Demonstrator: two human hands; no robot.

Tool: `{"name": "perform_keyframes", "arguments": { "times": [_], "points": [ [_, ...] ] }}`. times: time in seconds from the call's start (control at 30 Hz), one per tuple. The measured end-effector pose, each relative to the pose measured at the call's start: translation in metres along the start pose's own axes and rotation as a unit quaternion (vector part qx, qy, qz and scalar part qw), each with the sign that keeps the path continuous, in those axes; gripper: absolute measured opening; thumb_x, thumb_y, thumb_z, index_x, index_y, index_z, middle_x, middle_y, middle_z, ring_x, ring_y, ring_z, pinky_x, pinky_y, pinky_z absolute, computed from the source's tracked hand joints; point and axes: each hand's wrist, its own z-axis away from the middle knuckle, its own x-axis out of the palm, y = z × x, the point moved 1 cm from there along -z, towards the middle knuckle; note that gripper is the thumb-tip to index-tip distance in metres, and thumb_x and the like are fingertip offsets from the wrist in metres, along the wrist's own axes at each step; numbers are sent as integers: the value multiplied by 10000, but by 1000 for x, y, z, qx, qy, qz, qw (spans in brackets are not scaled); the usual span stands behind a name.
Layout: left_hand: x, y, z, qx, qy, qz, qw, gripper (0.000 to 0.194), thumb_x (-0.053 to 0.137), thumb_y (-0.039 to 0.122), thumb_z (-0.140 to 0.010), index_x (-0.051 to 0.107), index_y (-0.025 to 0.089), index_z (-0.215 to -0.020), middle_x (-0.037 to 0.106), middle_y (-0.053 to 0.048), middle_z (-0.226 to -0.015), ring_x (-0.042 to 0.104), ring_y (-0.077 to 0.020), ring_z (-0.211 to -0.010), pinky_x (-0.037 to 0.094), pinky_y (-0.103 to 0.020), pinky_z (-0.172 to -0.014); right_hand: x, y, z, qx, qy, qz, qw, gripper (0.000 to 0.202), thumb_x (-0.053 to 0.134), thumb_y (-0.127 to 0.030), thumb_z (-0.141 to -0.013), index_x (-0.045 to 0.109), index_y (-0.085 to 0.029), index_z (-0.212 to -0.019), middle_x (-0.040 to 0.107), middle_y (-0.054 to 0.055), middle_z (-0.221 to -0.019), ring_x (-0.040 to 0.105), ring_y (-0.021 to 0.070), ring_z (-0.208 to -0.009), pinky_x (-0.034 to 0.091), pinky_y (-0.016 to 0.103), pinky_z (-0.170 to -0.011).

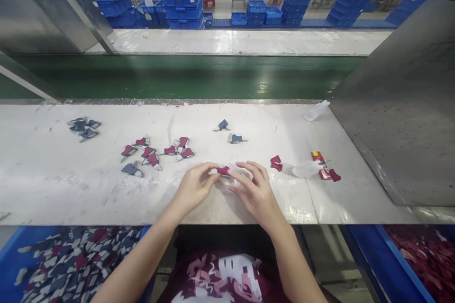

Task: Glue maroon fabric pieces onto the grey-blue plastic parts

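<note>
Over the middle of the worktable, my left hand [195, 185] pinches one end of a small dark red and light grey part [223, 171] between thumb and fingers. My right hand [256, 190] is at the part's other end, its index fingertip at the red face and its other fingers apart. Left of my hands lie several similar red-faced parts [148, 152] and one blue-faced part [131, 169]. Beyond my hands are two more blue-faced parts [236, 138]. Loose dark red pieces [276, 163] lie to the right, near a translucent squeeze bottle [306, 169] on its side.
A red and yellow packet [321, 164] lies by the bottle; a second translucent bottle [317, 111] rests near the metal panel [401, 118]. Blue-faced parts [84, 128] are clustered far left. Filled blue bins [401, 258] flank me below. A green belt [213, 78] runs behind the table.
</note>
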Motion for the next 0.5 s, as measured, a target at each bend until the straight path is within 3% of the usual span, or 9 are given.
{"name": "perform_keyframes", "arguments": {
  "times": [0.13, 0.2, 0.3, 0.37, 0.5],
  "points": [
    [-34, -19, -22, 27, 94, -298, 950, 190, 599, 213, -893, 721, 212, -1039, 692, -123, -1129, 554, -355, -1155, 435, -539, -999, -21, 15, 16, 38, 123, 85, 988, 387, 700, -142, -876, 648, -265, -1239, 609, 108, -1224, 545, 288, -1196, 502, 534, -1007],
    [-41, -22, -37, 9, 116, -358, 926, 286, 578, 204, -904, 688, 206, -1168, 647, -145, -1236, 526, -367, -1207, 425, -542, -1003, -34, 26, 29, 75, 208, 150, 964, 339, 741, -149, -841, 701, -260, -1159, 617, 101, -1152, 573, 294, -1149, 520, 517, -957],
    [-35, -16, -67, 12, 87, -362, 928, 417, 558, 229, -931, 584, 181, -1345, 620, -155, -1296, 517, -356, -1242, 407, -526, -1038, -49, 44, 45, 146, 297, 252, 909, 196, 789, -210, -806, 787, -252, -997, 567, 128, -1235, 494, 357, -1244, 519, 513, -923],
    [-23, -11, -94, 22, 50, -333, 942, 473, 580, 233, -924, 537, 150, -1388, 614, -163, -1327, 507, -351, -1274, 387, -512, -1074, -53, 55, 51, 178, 303, 284, 892, 133, 797, -267, -803, 813, -257, -935, 473, 133, -1399, 396, 404, -1324, 458, 587, -999],
    [-7, -7, -149, 29, -7, -288, 957, 437, 645, 185, -873, 588, 125, -1302, 682, -147, -1213, 595, -304, -1181, 455, -409, -1013, -47, 76, 55, 229, 233, 250, 911, 207, 747, -413, -845, 816, -261, -966, 298, 118, -1568, 249, 460, -1404, 312, 714, -1081]
  ]
}}
